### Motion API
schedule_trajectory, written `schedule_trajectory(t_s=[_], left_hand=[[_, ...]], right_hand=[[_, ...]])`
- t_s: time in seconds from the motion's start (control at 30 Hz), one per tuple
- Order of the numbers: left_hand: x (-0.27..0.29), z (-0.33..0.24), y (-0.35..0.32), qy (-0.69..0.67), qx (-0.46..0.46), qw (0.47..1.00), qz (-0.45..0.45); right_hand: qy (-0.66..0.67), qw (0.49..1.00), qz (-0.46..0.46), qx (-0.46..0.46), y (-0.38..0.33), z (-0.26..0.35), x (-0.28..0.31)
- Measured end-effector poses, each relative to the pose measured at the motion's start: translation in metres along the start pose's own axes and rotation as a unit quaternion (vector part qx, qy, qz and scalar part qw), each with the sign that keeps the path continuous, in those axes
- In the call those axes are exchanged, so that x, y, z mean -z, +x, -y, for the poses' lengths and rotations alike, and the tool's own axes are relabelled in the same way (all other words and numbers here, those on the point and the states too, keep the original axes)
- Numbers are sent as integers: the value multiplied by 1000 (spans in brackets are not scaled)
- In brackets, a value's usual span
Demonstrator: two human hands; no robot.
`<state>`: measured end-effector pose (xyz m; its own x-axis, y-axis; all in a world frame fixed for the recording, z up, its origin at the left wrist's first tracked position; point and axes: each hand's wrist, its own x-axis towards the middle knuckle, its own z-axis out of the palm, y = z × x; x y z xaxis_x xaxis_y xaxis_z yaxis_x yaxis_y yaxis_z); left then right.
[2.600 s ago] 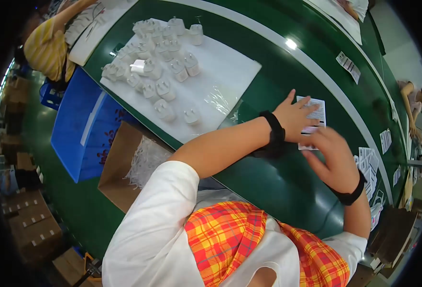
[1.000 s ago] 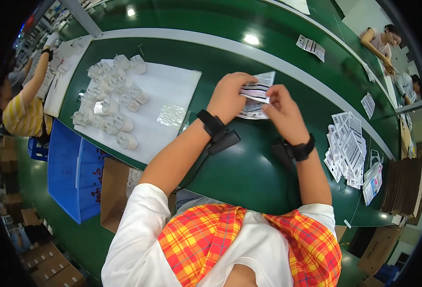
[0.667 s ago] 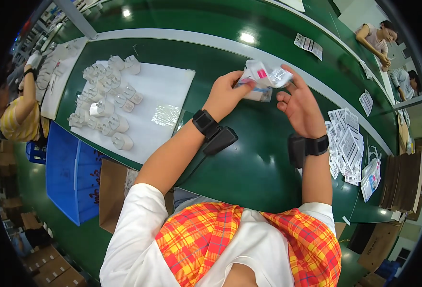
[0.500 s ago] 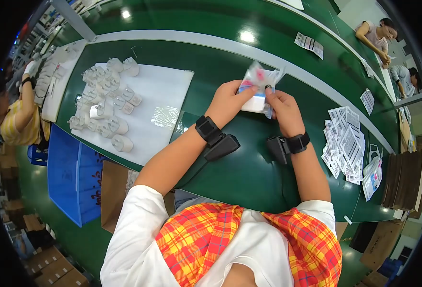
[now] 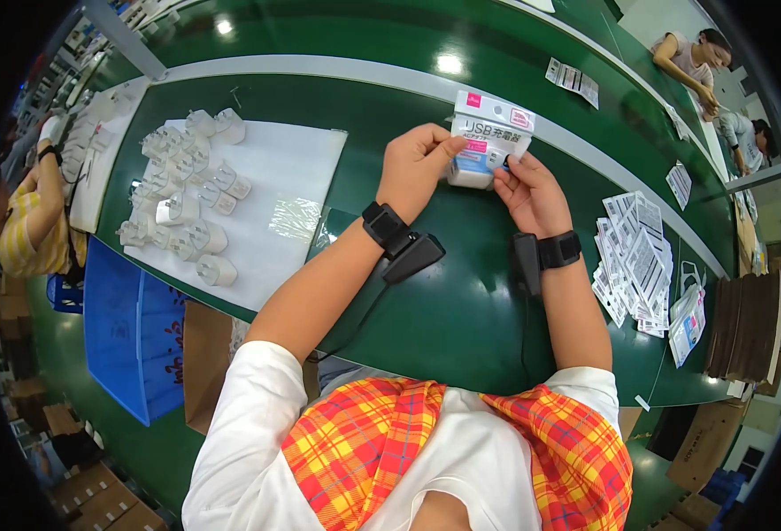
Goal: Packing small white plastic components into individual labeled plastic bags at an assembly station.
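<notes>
Step in hand: I am judging that I am seating a small white charger (image 5: pixel 472 175) inside its clear retail pouch (image 5: pixel 489 133), with the printed card header at the top.
Doing it well: I am thinking the pouch should be kept upright and taut, so the charger is sliding square to the bottom and the header is not creasing.
Left hand (image 5: pixel 415 166): I am closing it on the pouch's left edge, thumb and fingertips pinching at 9 o'clock of the pack; the wrist is wearing a black band.
Right hand (image 5: pixel 532 196): I am pinching the lower right corner at 4 o'clock of the pack, fingers narrow and curled, with a black band at the wrist too.
Where the pack is: it is hanging above the green tabletop (image 5: pixel 461 301), toward 12 o'clock from my chest.
Nearby: loose white chargers (image 5: pixel 187 208) are lying on a white sheet (image 5: pixel 275 221) at 10 o'clock; a stack of printed cards (image 5: pixel 634 261) is lying at 3 o'clock.
</notes>
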<state>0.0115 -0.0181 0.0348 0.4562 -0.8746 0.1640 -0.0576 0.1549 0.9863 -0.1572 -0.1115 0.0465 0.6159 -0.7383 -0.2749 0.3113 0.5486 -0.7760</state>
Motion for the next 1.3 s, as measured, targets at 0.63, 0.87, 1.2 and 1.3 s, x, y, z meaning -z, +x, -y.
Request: schedule_trajectory(t_s=[0.63,0.87,1.2,1.3], left_hand=[[21,28,0,337,-244,889,192],[8,15,-20,451,-239,830,224],[-5,28,-29,451,-271,832,176],[0,26,-36,455,-243,838,177]], right_hand=[[-660,686,204,229,-9,27,58],[-721,619,206,234,-51,6,-10],[-721,609,189,271,-51,-12,-11],[-728,588,257,241,-56,-4,-19]])
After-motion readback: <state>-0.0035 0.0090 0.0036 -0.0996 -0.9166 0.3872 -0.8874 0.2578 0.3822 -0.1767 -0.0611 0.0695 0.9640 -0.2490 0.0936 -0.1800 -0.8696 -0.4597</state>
